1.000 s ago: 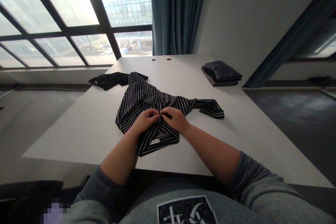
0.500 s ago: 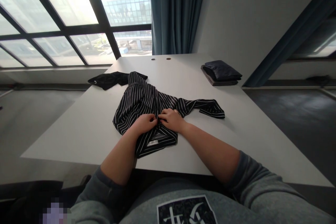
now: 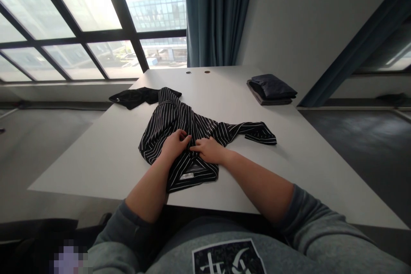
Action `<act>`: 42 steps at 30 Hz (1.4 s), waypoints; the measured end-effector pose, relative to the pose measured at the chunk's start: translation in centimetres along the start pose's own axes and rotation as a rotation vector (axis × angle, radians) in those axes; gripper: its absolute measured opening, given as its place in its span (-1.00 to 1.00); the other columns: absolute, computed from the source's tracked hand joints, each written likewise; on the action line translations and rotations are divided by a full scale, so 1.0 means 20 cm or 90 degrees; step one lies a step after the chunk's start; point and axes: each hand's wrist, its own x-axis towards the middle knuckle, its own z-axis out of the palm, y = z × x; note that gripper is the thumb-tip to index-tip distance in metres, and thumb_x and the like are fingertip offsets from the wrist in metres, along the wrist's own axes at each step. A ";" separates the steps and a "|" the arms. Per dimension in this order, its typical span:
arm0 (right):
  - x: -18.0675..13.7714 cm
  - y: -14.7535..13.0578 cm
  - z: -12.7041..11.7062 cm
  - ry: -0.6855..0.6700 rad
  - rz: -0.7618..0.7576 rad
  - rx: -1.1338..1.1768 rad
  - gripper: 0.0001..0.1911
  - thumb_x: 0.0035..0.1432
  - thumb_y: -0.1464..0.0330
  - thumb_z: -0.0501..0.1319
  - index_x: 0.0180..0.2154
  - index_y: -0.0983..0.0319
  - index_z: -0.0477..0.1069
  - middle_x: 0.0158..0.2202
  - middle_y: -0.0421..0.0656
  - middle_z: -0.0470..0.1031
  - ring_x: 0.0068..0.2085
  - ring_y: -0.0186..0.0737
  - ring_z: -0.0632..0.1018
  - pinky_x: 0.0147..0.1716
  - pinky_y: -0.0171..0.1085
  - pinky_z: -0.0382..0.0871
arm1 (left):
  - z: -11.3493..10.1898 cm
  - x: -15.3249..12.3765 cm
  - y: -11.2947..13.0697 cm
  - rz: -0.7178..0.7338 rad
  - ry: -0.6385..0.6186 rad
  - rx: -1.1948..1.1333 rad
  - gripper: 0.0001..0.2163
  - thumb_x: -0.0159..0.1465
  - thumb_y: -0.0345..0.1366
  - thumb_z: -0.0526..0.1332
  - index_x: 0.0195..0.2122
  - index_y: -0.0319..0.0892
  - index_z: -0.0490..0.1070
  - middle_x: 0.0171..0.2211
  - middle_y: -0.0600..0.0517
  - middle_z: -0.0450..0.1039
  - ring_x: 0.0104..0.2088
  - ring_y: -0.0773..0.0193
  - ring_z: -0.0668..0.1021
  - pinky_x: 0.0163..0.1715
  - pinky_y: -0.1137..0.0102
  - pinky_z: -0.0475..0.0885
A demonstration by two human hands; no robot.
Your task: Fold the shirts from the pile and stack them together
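Observation:
A black shirt with white stripes (image 3: 167, 117) lies spread on the table, its collar end toward me and a pale label (image 3: 186, 176) showing inside the collar. One sleeve (image 3: 261, 132) stretches out to the right with its end bent back. My left hand (image 3: 175, 143) rests on the shirt's front, left of the middle line, thumb and forefinger apart. Just right of that line lies my right hand (image 3: 210, 150), fingers spread on the cloth and one pointing left. Neither hand visibly grips the fabric.
The white table (image 3: 96, 158) carries a stack of folded dark garments (image 3: 272, 90) at the back right. A crumpled black garment (image 3: 135, 97) lies at the left edge, beside the shirt. Two round holes pierce the far end. Windows and a blue curtain (image 3: 218, 17) stand beyond.
Both hands were pinched together at the shirt's middle line. Now the fingers have loosened and spread, and my left hand has shifted slightly up and left. The shirt stays in place.

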 end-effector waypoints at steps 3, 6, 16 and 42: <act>0.00 0.00 0.00 -0.002 -0.019 -0.009 -0.44 0.26 0.47 0.15 0.24 0.03 0.49 0.00 -0.01 0.52 0.00 0.00 0.52 0.02 -0.03 0.33 | 0.00 0.01 -0.02 -0.010 -0.027 0.091 -0.78 0.17 -0.04 0.40 -0.31 -0.05 0.55 -0.39 -0.02 0.58 -0.36 0.09 0.56 -0.34 0.32 0.31; -0.01 0.03 0.01 0.023 -0.044 0.044 -0.44 0.22 0.51 0.16 0.20 0.06 0.54 -0.02 -0.03 0.55 -0.02 -0.06 0.54 0.01 -0.10 0.36 | -0.01 0.01 -0.04 -0.022 -0.056 0.149 -0.82 0.19 -0.07 0.38 -0.34 -0.05 0.58 -0.39 -0.02 0.59 -0.35 0.10 0.56 -0.35 0.32 0.30; 0.05 0.05 0.05 0.176 0.144 0.215 -0.73 0.38 0.35 0.21 -0.01 0.15 0.65 -0.08 -0.14 0.69 -0.09 -0.17 0.64 -0.04 -0.26 0.43 | -0.02 -0.03 0.05 -0.012 -0.092 0.204 -0.79 0.31 -0.07 0.24 -0.26 -0.02 0.63 -0.20 -0.04 0.66 -0.15 0.03 0.62 -0.23 0.28 0.38; 0.05 0.09 0.08 0.393 0.133 0.375 -0.93 0.20 0.49 0.32 -0.33 0.22 0.52 -0.38 -0.24 0.53 -0.34 -0.30 0.50 -0.25 -0.31 0.33 | -0.01 -0.04 0.03 0.023 -0.004 -0.056 -0.90 0.28 -0.22 0.24 -0.36 -0.07 0.45 -0.36 0.07 0.55 -0.34 0.20 0.52 -0.30 0.34 0.29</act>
